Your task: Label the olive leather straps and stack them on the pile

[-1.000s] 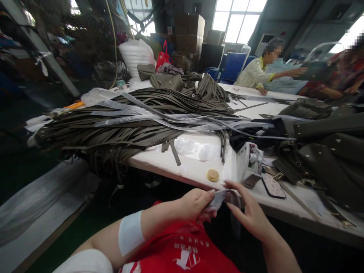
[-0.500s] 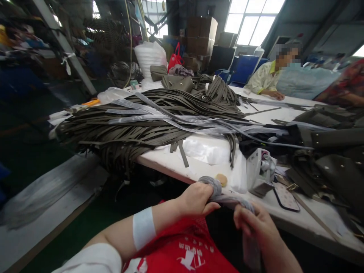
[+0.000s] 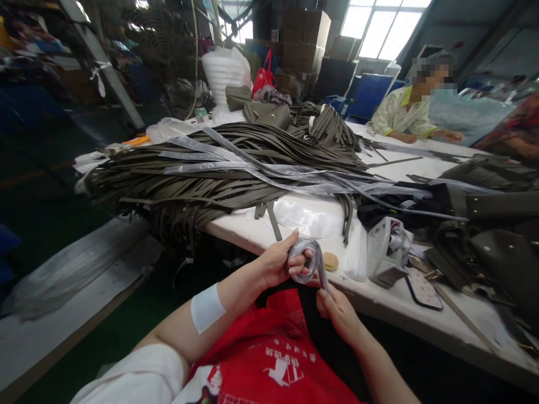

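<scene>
A coiled grey strap (image 3: 316, 259) with a shiny, plastic-like surface is wound in a loose ring just in front of the table edge. My left hand (image 3: 278, 262) is closed on this coil, its fingers hooked through the middle and the thumb outside. Lower and to the right, my right hand (image 3: 340, 312) pinches the free length running down from the roll. Behind both hands, dark olive straps (image 3: 219, 193) lie in a large heap, with several clear plastic-sleeved strips (image 3: 197, 167) across the top.
On the white table (image 3: 236, 230) sit a round yellowish object (image 3: 330, 261), a white dispenser-like device (image 3: 381, 249), a phone (image 3: 423, 289) and dark olive bag pieces (image 3: 501, 252). A co-worker (image 3: 406, 115) sits across the table. Plastic-covered material (image 3: 80, 269) lies low at left.
My left hand has turned so the coil now faces me as an open ring. My right hand has moved left and closer to it, sliding to the strap's free length.
</scene>
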Demonstrator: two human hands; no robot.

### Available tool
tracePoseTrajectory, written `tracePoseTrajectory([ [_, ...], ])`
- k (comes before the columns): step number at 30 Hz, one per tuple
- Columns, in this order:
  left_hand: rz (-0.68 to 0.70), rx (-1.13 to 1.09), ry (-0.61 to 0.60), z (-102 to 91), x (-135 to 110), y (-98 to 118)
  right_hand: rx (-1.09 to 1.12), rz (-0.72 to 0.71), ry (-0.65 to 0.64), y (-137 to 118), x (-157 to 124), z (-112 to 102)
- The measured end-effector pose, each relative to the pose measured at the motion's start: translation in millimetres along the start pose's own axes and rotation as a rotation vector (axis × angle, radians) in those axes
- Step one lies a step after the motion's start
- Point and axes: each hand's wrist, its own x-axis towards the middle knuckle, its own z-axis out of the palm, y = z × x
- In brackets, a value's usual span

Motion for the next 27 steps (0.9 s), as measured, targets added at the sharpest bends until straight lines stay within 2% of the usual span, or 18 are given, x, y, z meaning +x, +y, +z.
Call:
tracePoseTrajectory([
  [4,0.091,-0.150,-0.048,7.7,5,1,0.256,0.061,-0.057,-9,6,31],
  [7,0.221,-0.102,-0.008,13.8,8,-12,0.542,0.107,-0.079,-20,10,41],
  [10,0.268,0.044,0.016,15.1,7,-26,0.781,0.104,-0.091,-25,11,39],
  [13,0.260,0.237,-0.050,12.7,2,-34,0.936,0.083,-0.136,-27,9,29],
  [16,0.368,0.497,-0.117,12.5,-6,-36,1.023,0.112,-0.101,-28,7,17],
  [19,0.538,0.854,-0.068,18.0,-13,-40,1.000,0.132,0.044,-26,11,13],
  [21,0.626,1.084,0.017,22.5,-17,-46,0.890,0.123,0.141,-24,15,13],
  [23,0.675,1.216,0.075,23.6,-19,-52,0.733,0.091,0.201,-23,17,11],
  [25,0.713,1.258,0.042,18.2,-20,-57,0.564,0.062,0.220,-24,16,0],
  [27,0.719,1.261,-0.030,6.3,-21,-60,0.360,0.060,0.161,-26,11,-19],
])
